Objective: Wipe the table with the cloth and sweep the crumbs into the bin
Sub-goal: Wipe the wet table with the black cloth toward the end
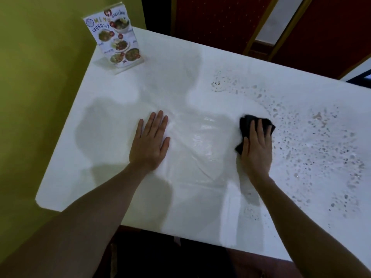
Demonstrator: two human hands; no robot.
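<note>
A white table [112,109] fills the view. My right hand [257,149] presses a dark, crumpled cloth [246,123] flat on the tabletop near the middle. The cloth shows beyond my fingertips and beside my thumb. My left hand [149,141] lies flat on the table to the left, fingers apart, holding nothing. Wet droplets and dark crumbs [313,145] are scattered over the right part of the table, just right of the cloth. A streaky wet patch [202,141] lies between my hands. No bin is in view.
An upright menu stand [116,39] with food pictures sits at the far left corner of the table. A yellow-green wall [36,77] runs along the table's left side. Red patterned chair backs [220,23] stand beyond the far edge.
</note>
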